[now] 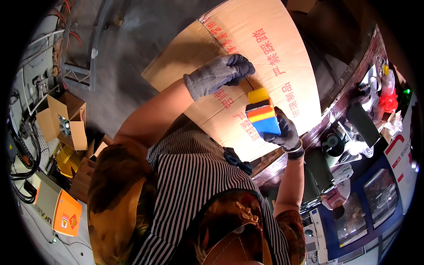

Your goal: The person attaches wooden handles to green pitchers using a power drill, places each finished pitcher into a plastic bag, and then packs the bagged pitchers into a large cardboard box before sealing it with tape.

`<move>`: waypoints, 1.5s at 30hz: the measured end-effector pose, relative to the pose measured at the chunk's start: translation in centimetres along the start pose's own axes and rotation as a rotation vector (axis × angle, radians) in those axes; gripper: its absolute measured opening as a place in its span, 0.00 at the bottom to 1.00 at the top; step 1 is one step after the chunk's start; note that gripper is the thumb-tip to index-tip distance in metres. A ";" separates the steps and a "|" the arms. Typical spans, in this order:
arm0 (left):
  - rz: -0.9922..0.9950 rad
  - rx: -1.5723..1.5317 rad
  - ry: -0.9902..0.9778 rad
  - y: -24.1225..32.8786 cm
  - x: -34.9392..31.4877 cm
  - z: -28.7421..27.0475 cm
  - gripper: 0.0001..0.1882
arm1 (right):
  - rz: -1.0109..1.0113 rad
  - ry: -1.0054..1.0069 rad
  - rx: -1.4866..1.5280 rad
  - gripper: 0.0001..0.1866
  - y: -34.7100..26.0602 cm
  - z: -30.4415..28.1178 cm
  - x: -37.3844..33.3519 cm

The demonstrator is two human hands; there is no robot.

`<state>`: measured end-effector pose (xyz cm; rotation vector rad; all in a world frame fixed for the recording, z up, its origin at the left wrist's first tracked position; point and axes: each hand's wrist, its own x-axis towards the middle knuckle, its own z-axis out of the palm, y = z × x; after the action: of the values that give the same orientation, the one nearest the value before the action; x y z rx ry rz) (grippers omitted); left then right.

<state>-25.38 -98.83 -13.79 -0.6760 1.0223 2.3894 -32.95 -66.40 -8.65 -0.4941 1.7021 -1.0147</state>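
Observation:
My right hand (pixel 286 132), in a grey and dark-palmed glove, grips a small stack of coloured blocks (pixel 263 115). The layers show yellow, black, orange, yellow and blue, and what they are made of I cannot tell. Over the cardboard, apart from the stack, my left hand (pixel 227 74) wears the same kind of glove. Its fingers are curled together, and whatever may be between them is hidden. Beneath both hands lies a broad sheet of brown cardboard (pixel 293 53) with red printing and a seam across it.
A worn, dark red table edge (pixel 329 119) runs along the right. Beyond it are dark green cylinders (pixel 319 170), a red plastic bag (pixel 388 101) and a blue machine (pixel 353 221) near another person. An open carton (pixel 66 117) and an orange-fronted box (pixel 67 213) stand at left.

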 end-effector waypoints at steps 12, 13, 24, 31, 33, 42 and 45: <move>0.654 0.896 0.072 -4.8 -2.4 4.1 0.44 | 0.276 -0.099 0.363 0.44 -1.1 -0.8 -0.8; 0.702 0.887 0.088 -5.1 -2.0 4.4 0.45 | 0.260 -0.108 0.343 0.43 -1.0 -0.9 -0.7; 0.735 0.419 -0.037 -8.1 -0.7 7.9 0.37 | 0.278 -0.113 0.440 0.44 0.6 -2.1 -2.3; 0.767 0.437 0.011 -8.6 -1.1 9.1 0.30 | 0.231 -0.165 0.254 0.36 1.6 -2.6 -2.7; 0.786 0.421 0.013 -8.9 -1.1 9.2 0.29 | 0.262 -0.141 0.288 0.36 1.6 -2.4 -3.1; 0.818 0.368 0.006 -9.3 -0.7 8.8 0.29 | 0.223 -0.150 0.228 0.38 1.0 -2.0 -3.1; 0.771 0.278 -0.011 -9.8 -0.6 8.4 0.24 | 0.189 -0.161 0.219 0.37 0.4 -1.8 -2.8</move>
<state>-21.46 -86.51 -13.58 -0.1688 1.8185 2.7566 -33.53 -63.37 -7.20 -0.2599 1.4448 -0.9823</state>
